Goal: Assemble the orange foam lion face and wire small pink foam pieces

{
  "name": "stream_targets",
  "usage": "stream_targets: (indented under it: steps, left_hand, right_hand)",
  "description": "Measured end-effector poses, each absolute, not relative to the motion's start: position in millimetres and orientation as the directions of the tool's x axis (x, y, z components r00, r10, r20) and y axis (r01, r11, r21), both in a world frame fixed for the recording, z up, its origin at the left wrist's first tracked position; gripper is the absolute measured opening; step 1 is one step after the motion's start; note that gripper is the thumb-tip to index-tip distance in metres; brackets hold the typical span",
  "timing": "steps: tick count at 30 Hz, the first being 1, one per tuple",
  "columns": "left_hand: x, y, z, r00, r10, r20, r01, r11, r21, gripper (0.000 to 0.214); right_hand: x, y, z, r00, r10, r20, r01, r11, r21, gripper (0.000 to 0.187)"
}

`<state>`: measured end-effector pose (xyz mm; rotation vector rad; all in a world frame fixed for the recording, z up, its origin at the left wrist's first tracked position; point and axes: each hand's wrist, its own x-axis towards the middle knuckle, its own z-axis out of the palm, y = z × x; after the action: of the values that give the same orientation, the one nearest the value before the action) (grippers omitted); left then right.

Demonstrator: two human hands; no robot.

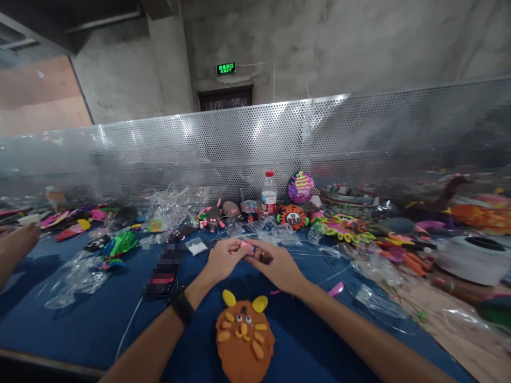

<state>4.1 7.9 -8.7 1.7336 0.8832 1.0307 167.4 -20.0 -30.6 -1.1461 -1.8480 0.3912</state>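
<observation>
My left hand (222, 260) and my right hand (275, 265) meet above the blue table (80, 324), fingers pinched together. Between the left fingertips sits a small pink clay piece (245, 245). The right fingers are closed on something small and dark that I cannot make out. Just below my hands lies an orange-brown clay animal face (244, 338) with yellow ears and yellow dots. A black band is on my left wrist (182, 306).
Many coloured clay figures, plastic bags and a water bottle (269, 193) crowd the table's far side before a perforated metal screen (255, 143). A dark phone-like object (163, 276) lies to the left. Another person's hand (18, 242) reaches in at far left. A white tape roll (473, 259) sits right.
</observation>
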Motion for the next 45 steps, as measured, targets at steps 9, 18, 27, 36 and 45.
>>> stream_targets:
  steps: [9, 18, 27, 36, 45]
  left_hand:
    - [5, 2, -2, 0.44, 0.849, 0.293, 0.259, -0.432, 0.864, 0.038]
    - [0, 17, -11, 0.246, 0.913, 0.326, 0.12, -0.363, 0.924, 0.03]
    - [1, 11, -10, 0.259, 0.937, 0.234, 0.13, -0.274, 0.953, 0.022]
    - [6, 6, -8, 0.382, 0.895, 0.229, 0.122, -0.294, 0.948, 0.019]
    - [3, -4, 1, 0.548, 0.81, 0.209, 0.064, -0.29, 0.955, 0.025]
  right_hand:
    - [169, -19, -30, -0.207, 0.775, 0.597, 0.587, 0.587, -0.558, 0.025]
    - [166, -23, -24, -0.212, 0.782, 0.587, 0.627, 0.569, -0.532, 0.032]
    - [163, -28, -23, -0.228, 0.787, 0.573, 0.572, 0.585, -0.576, 0.033]
    - [167, -27, -22, -0.252, 0.833, 0.493, 0.598, 0.534, -0.597, 0.035]
    - [170, -26, -23, -0.247, 0.83, 0.5, 0.59, 0.538, -0.602, 0.036]
